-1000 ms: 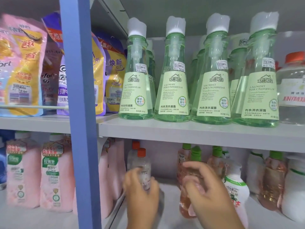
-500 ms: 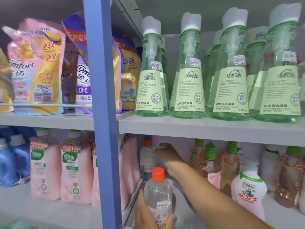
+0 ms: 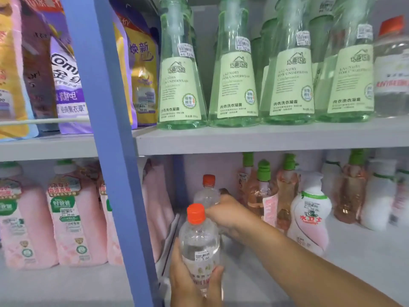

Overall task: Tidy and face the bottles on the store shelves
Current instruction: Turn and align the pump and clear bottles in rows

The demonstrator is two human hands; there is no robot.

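Note:
My left hand [image 3: 194,282] is wrapped round a clear bottle with an orange cap [image 3: 199,242], held upright in front of the lower shelf [image 3: 365,258]. Its small price sticker faces me. Behind it stands a second clear bottle with an orange cap [image 3: 205,193] on the lower shelf. My right hand [image 3: 230,216] reaches in and grips that second bottle at its body. To the right stand several pink bottles with green caps [image 3: 285,196] and a white-and-pink bottle with a red logo [image 3: 309,218].
A blue upright post [image 3: 106,129] divides the shelving just left of my hands. The upper shelf [image 3: 265,138] carries a row of green laundry bottles [image 3: 181,85] and a clear orange-capped bottle [image 3: 391,69]. Pink detergent bottles [image 3: 73,218] and refill pouches [image 3: 66,80] fill the left bay.
My right hand has drawn back from deep in the shelf and closed on the rear clear bottle. The bottle in my left hand has risen slightly. The view has moved closer and downward.

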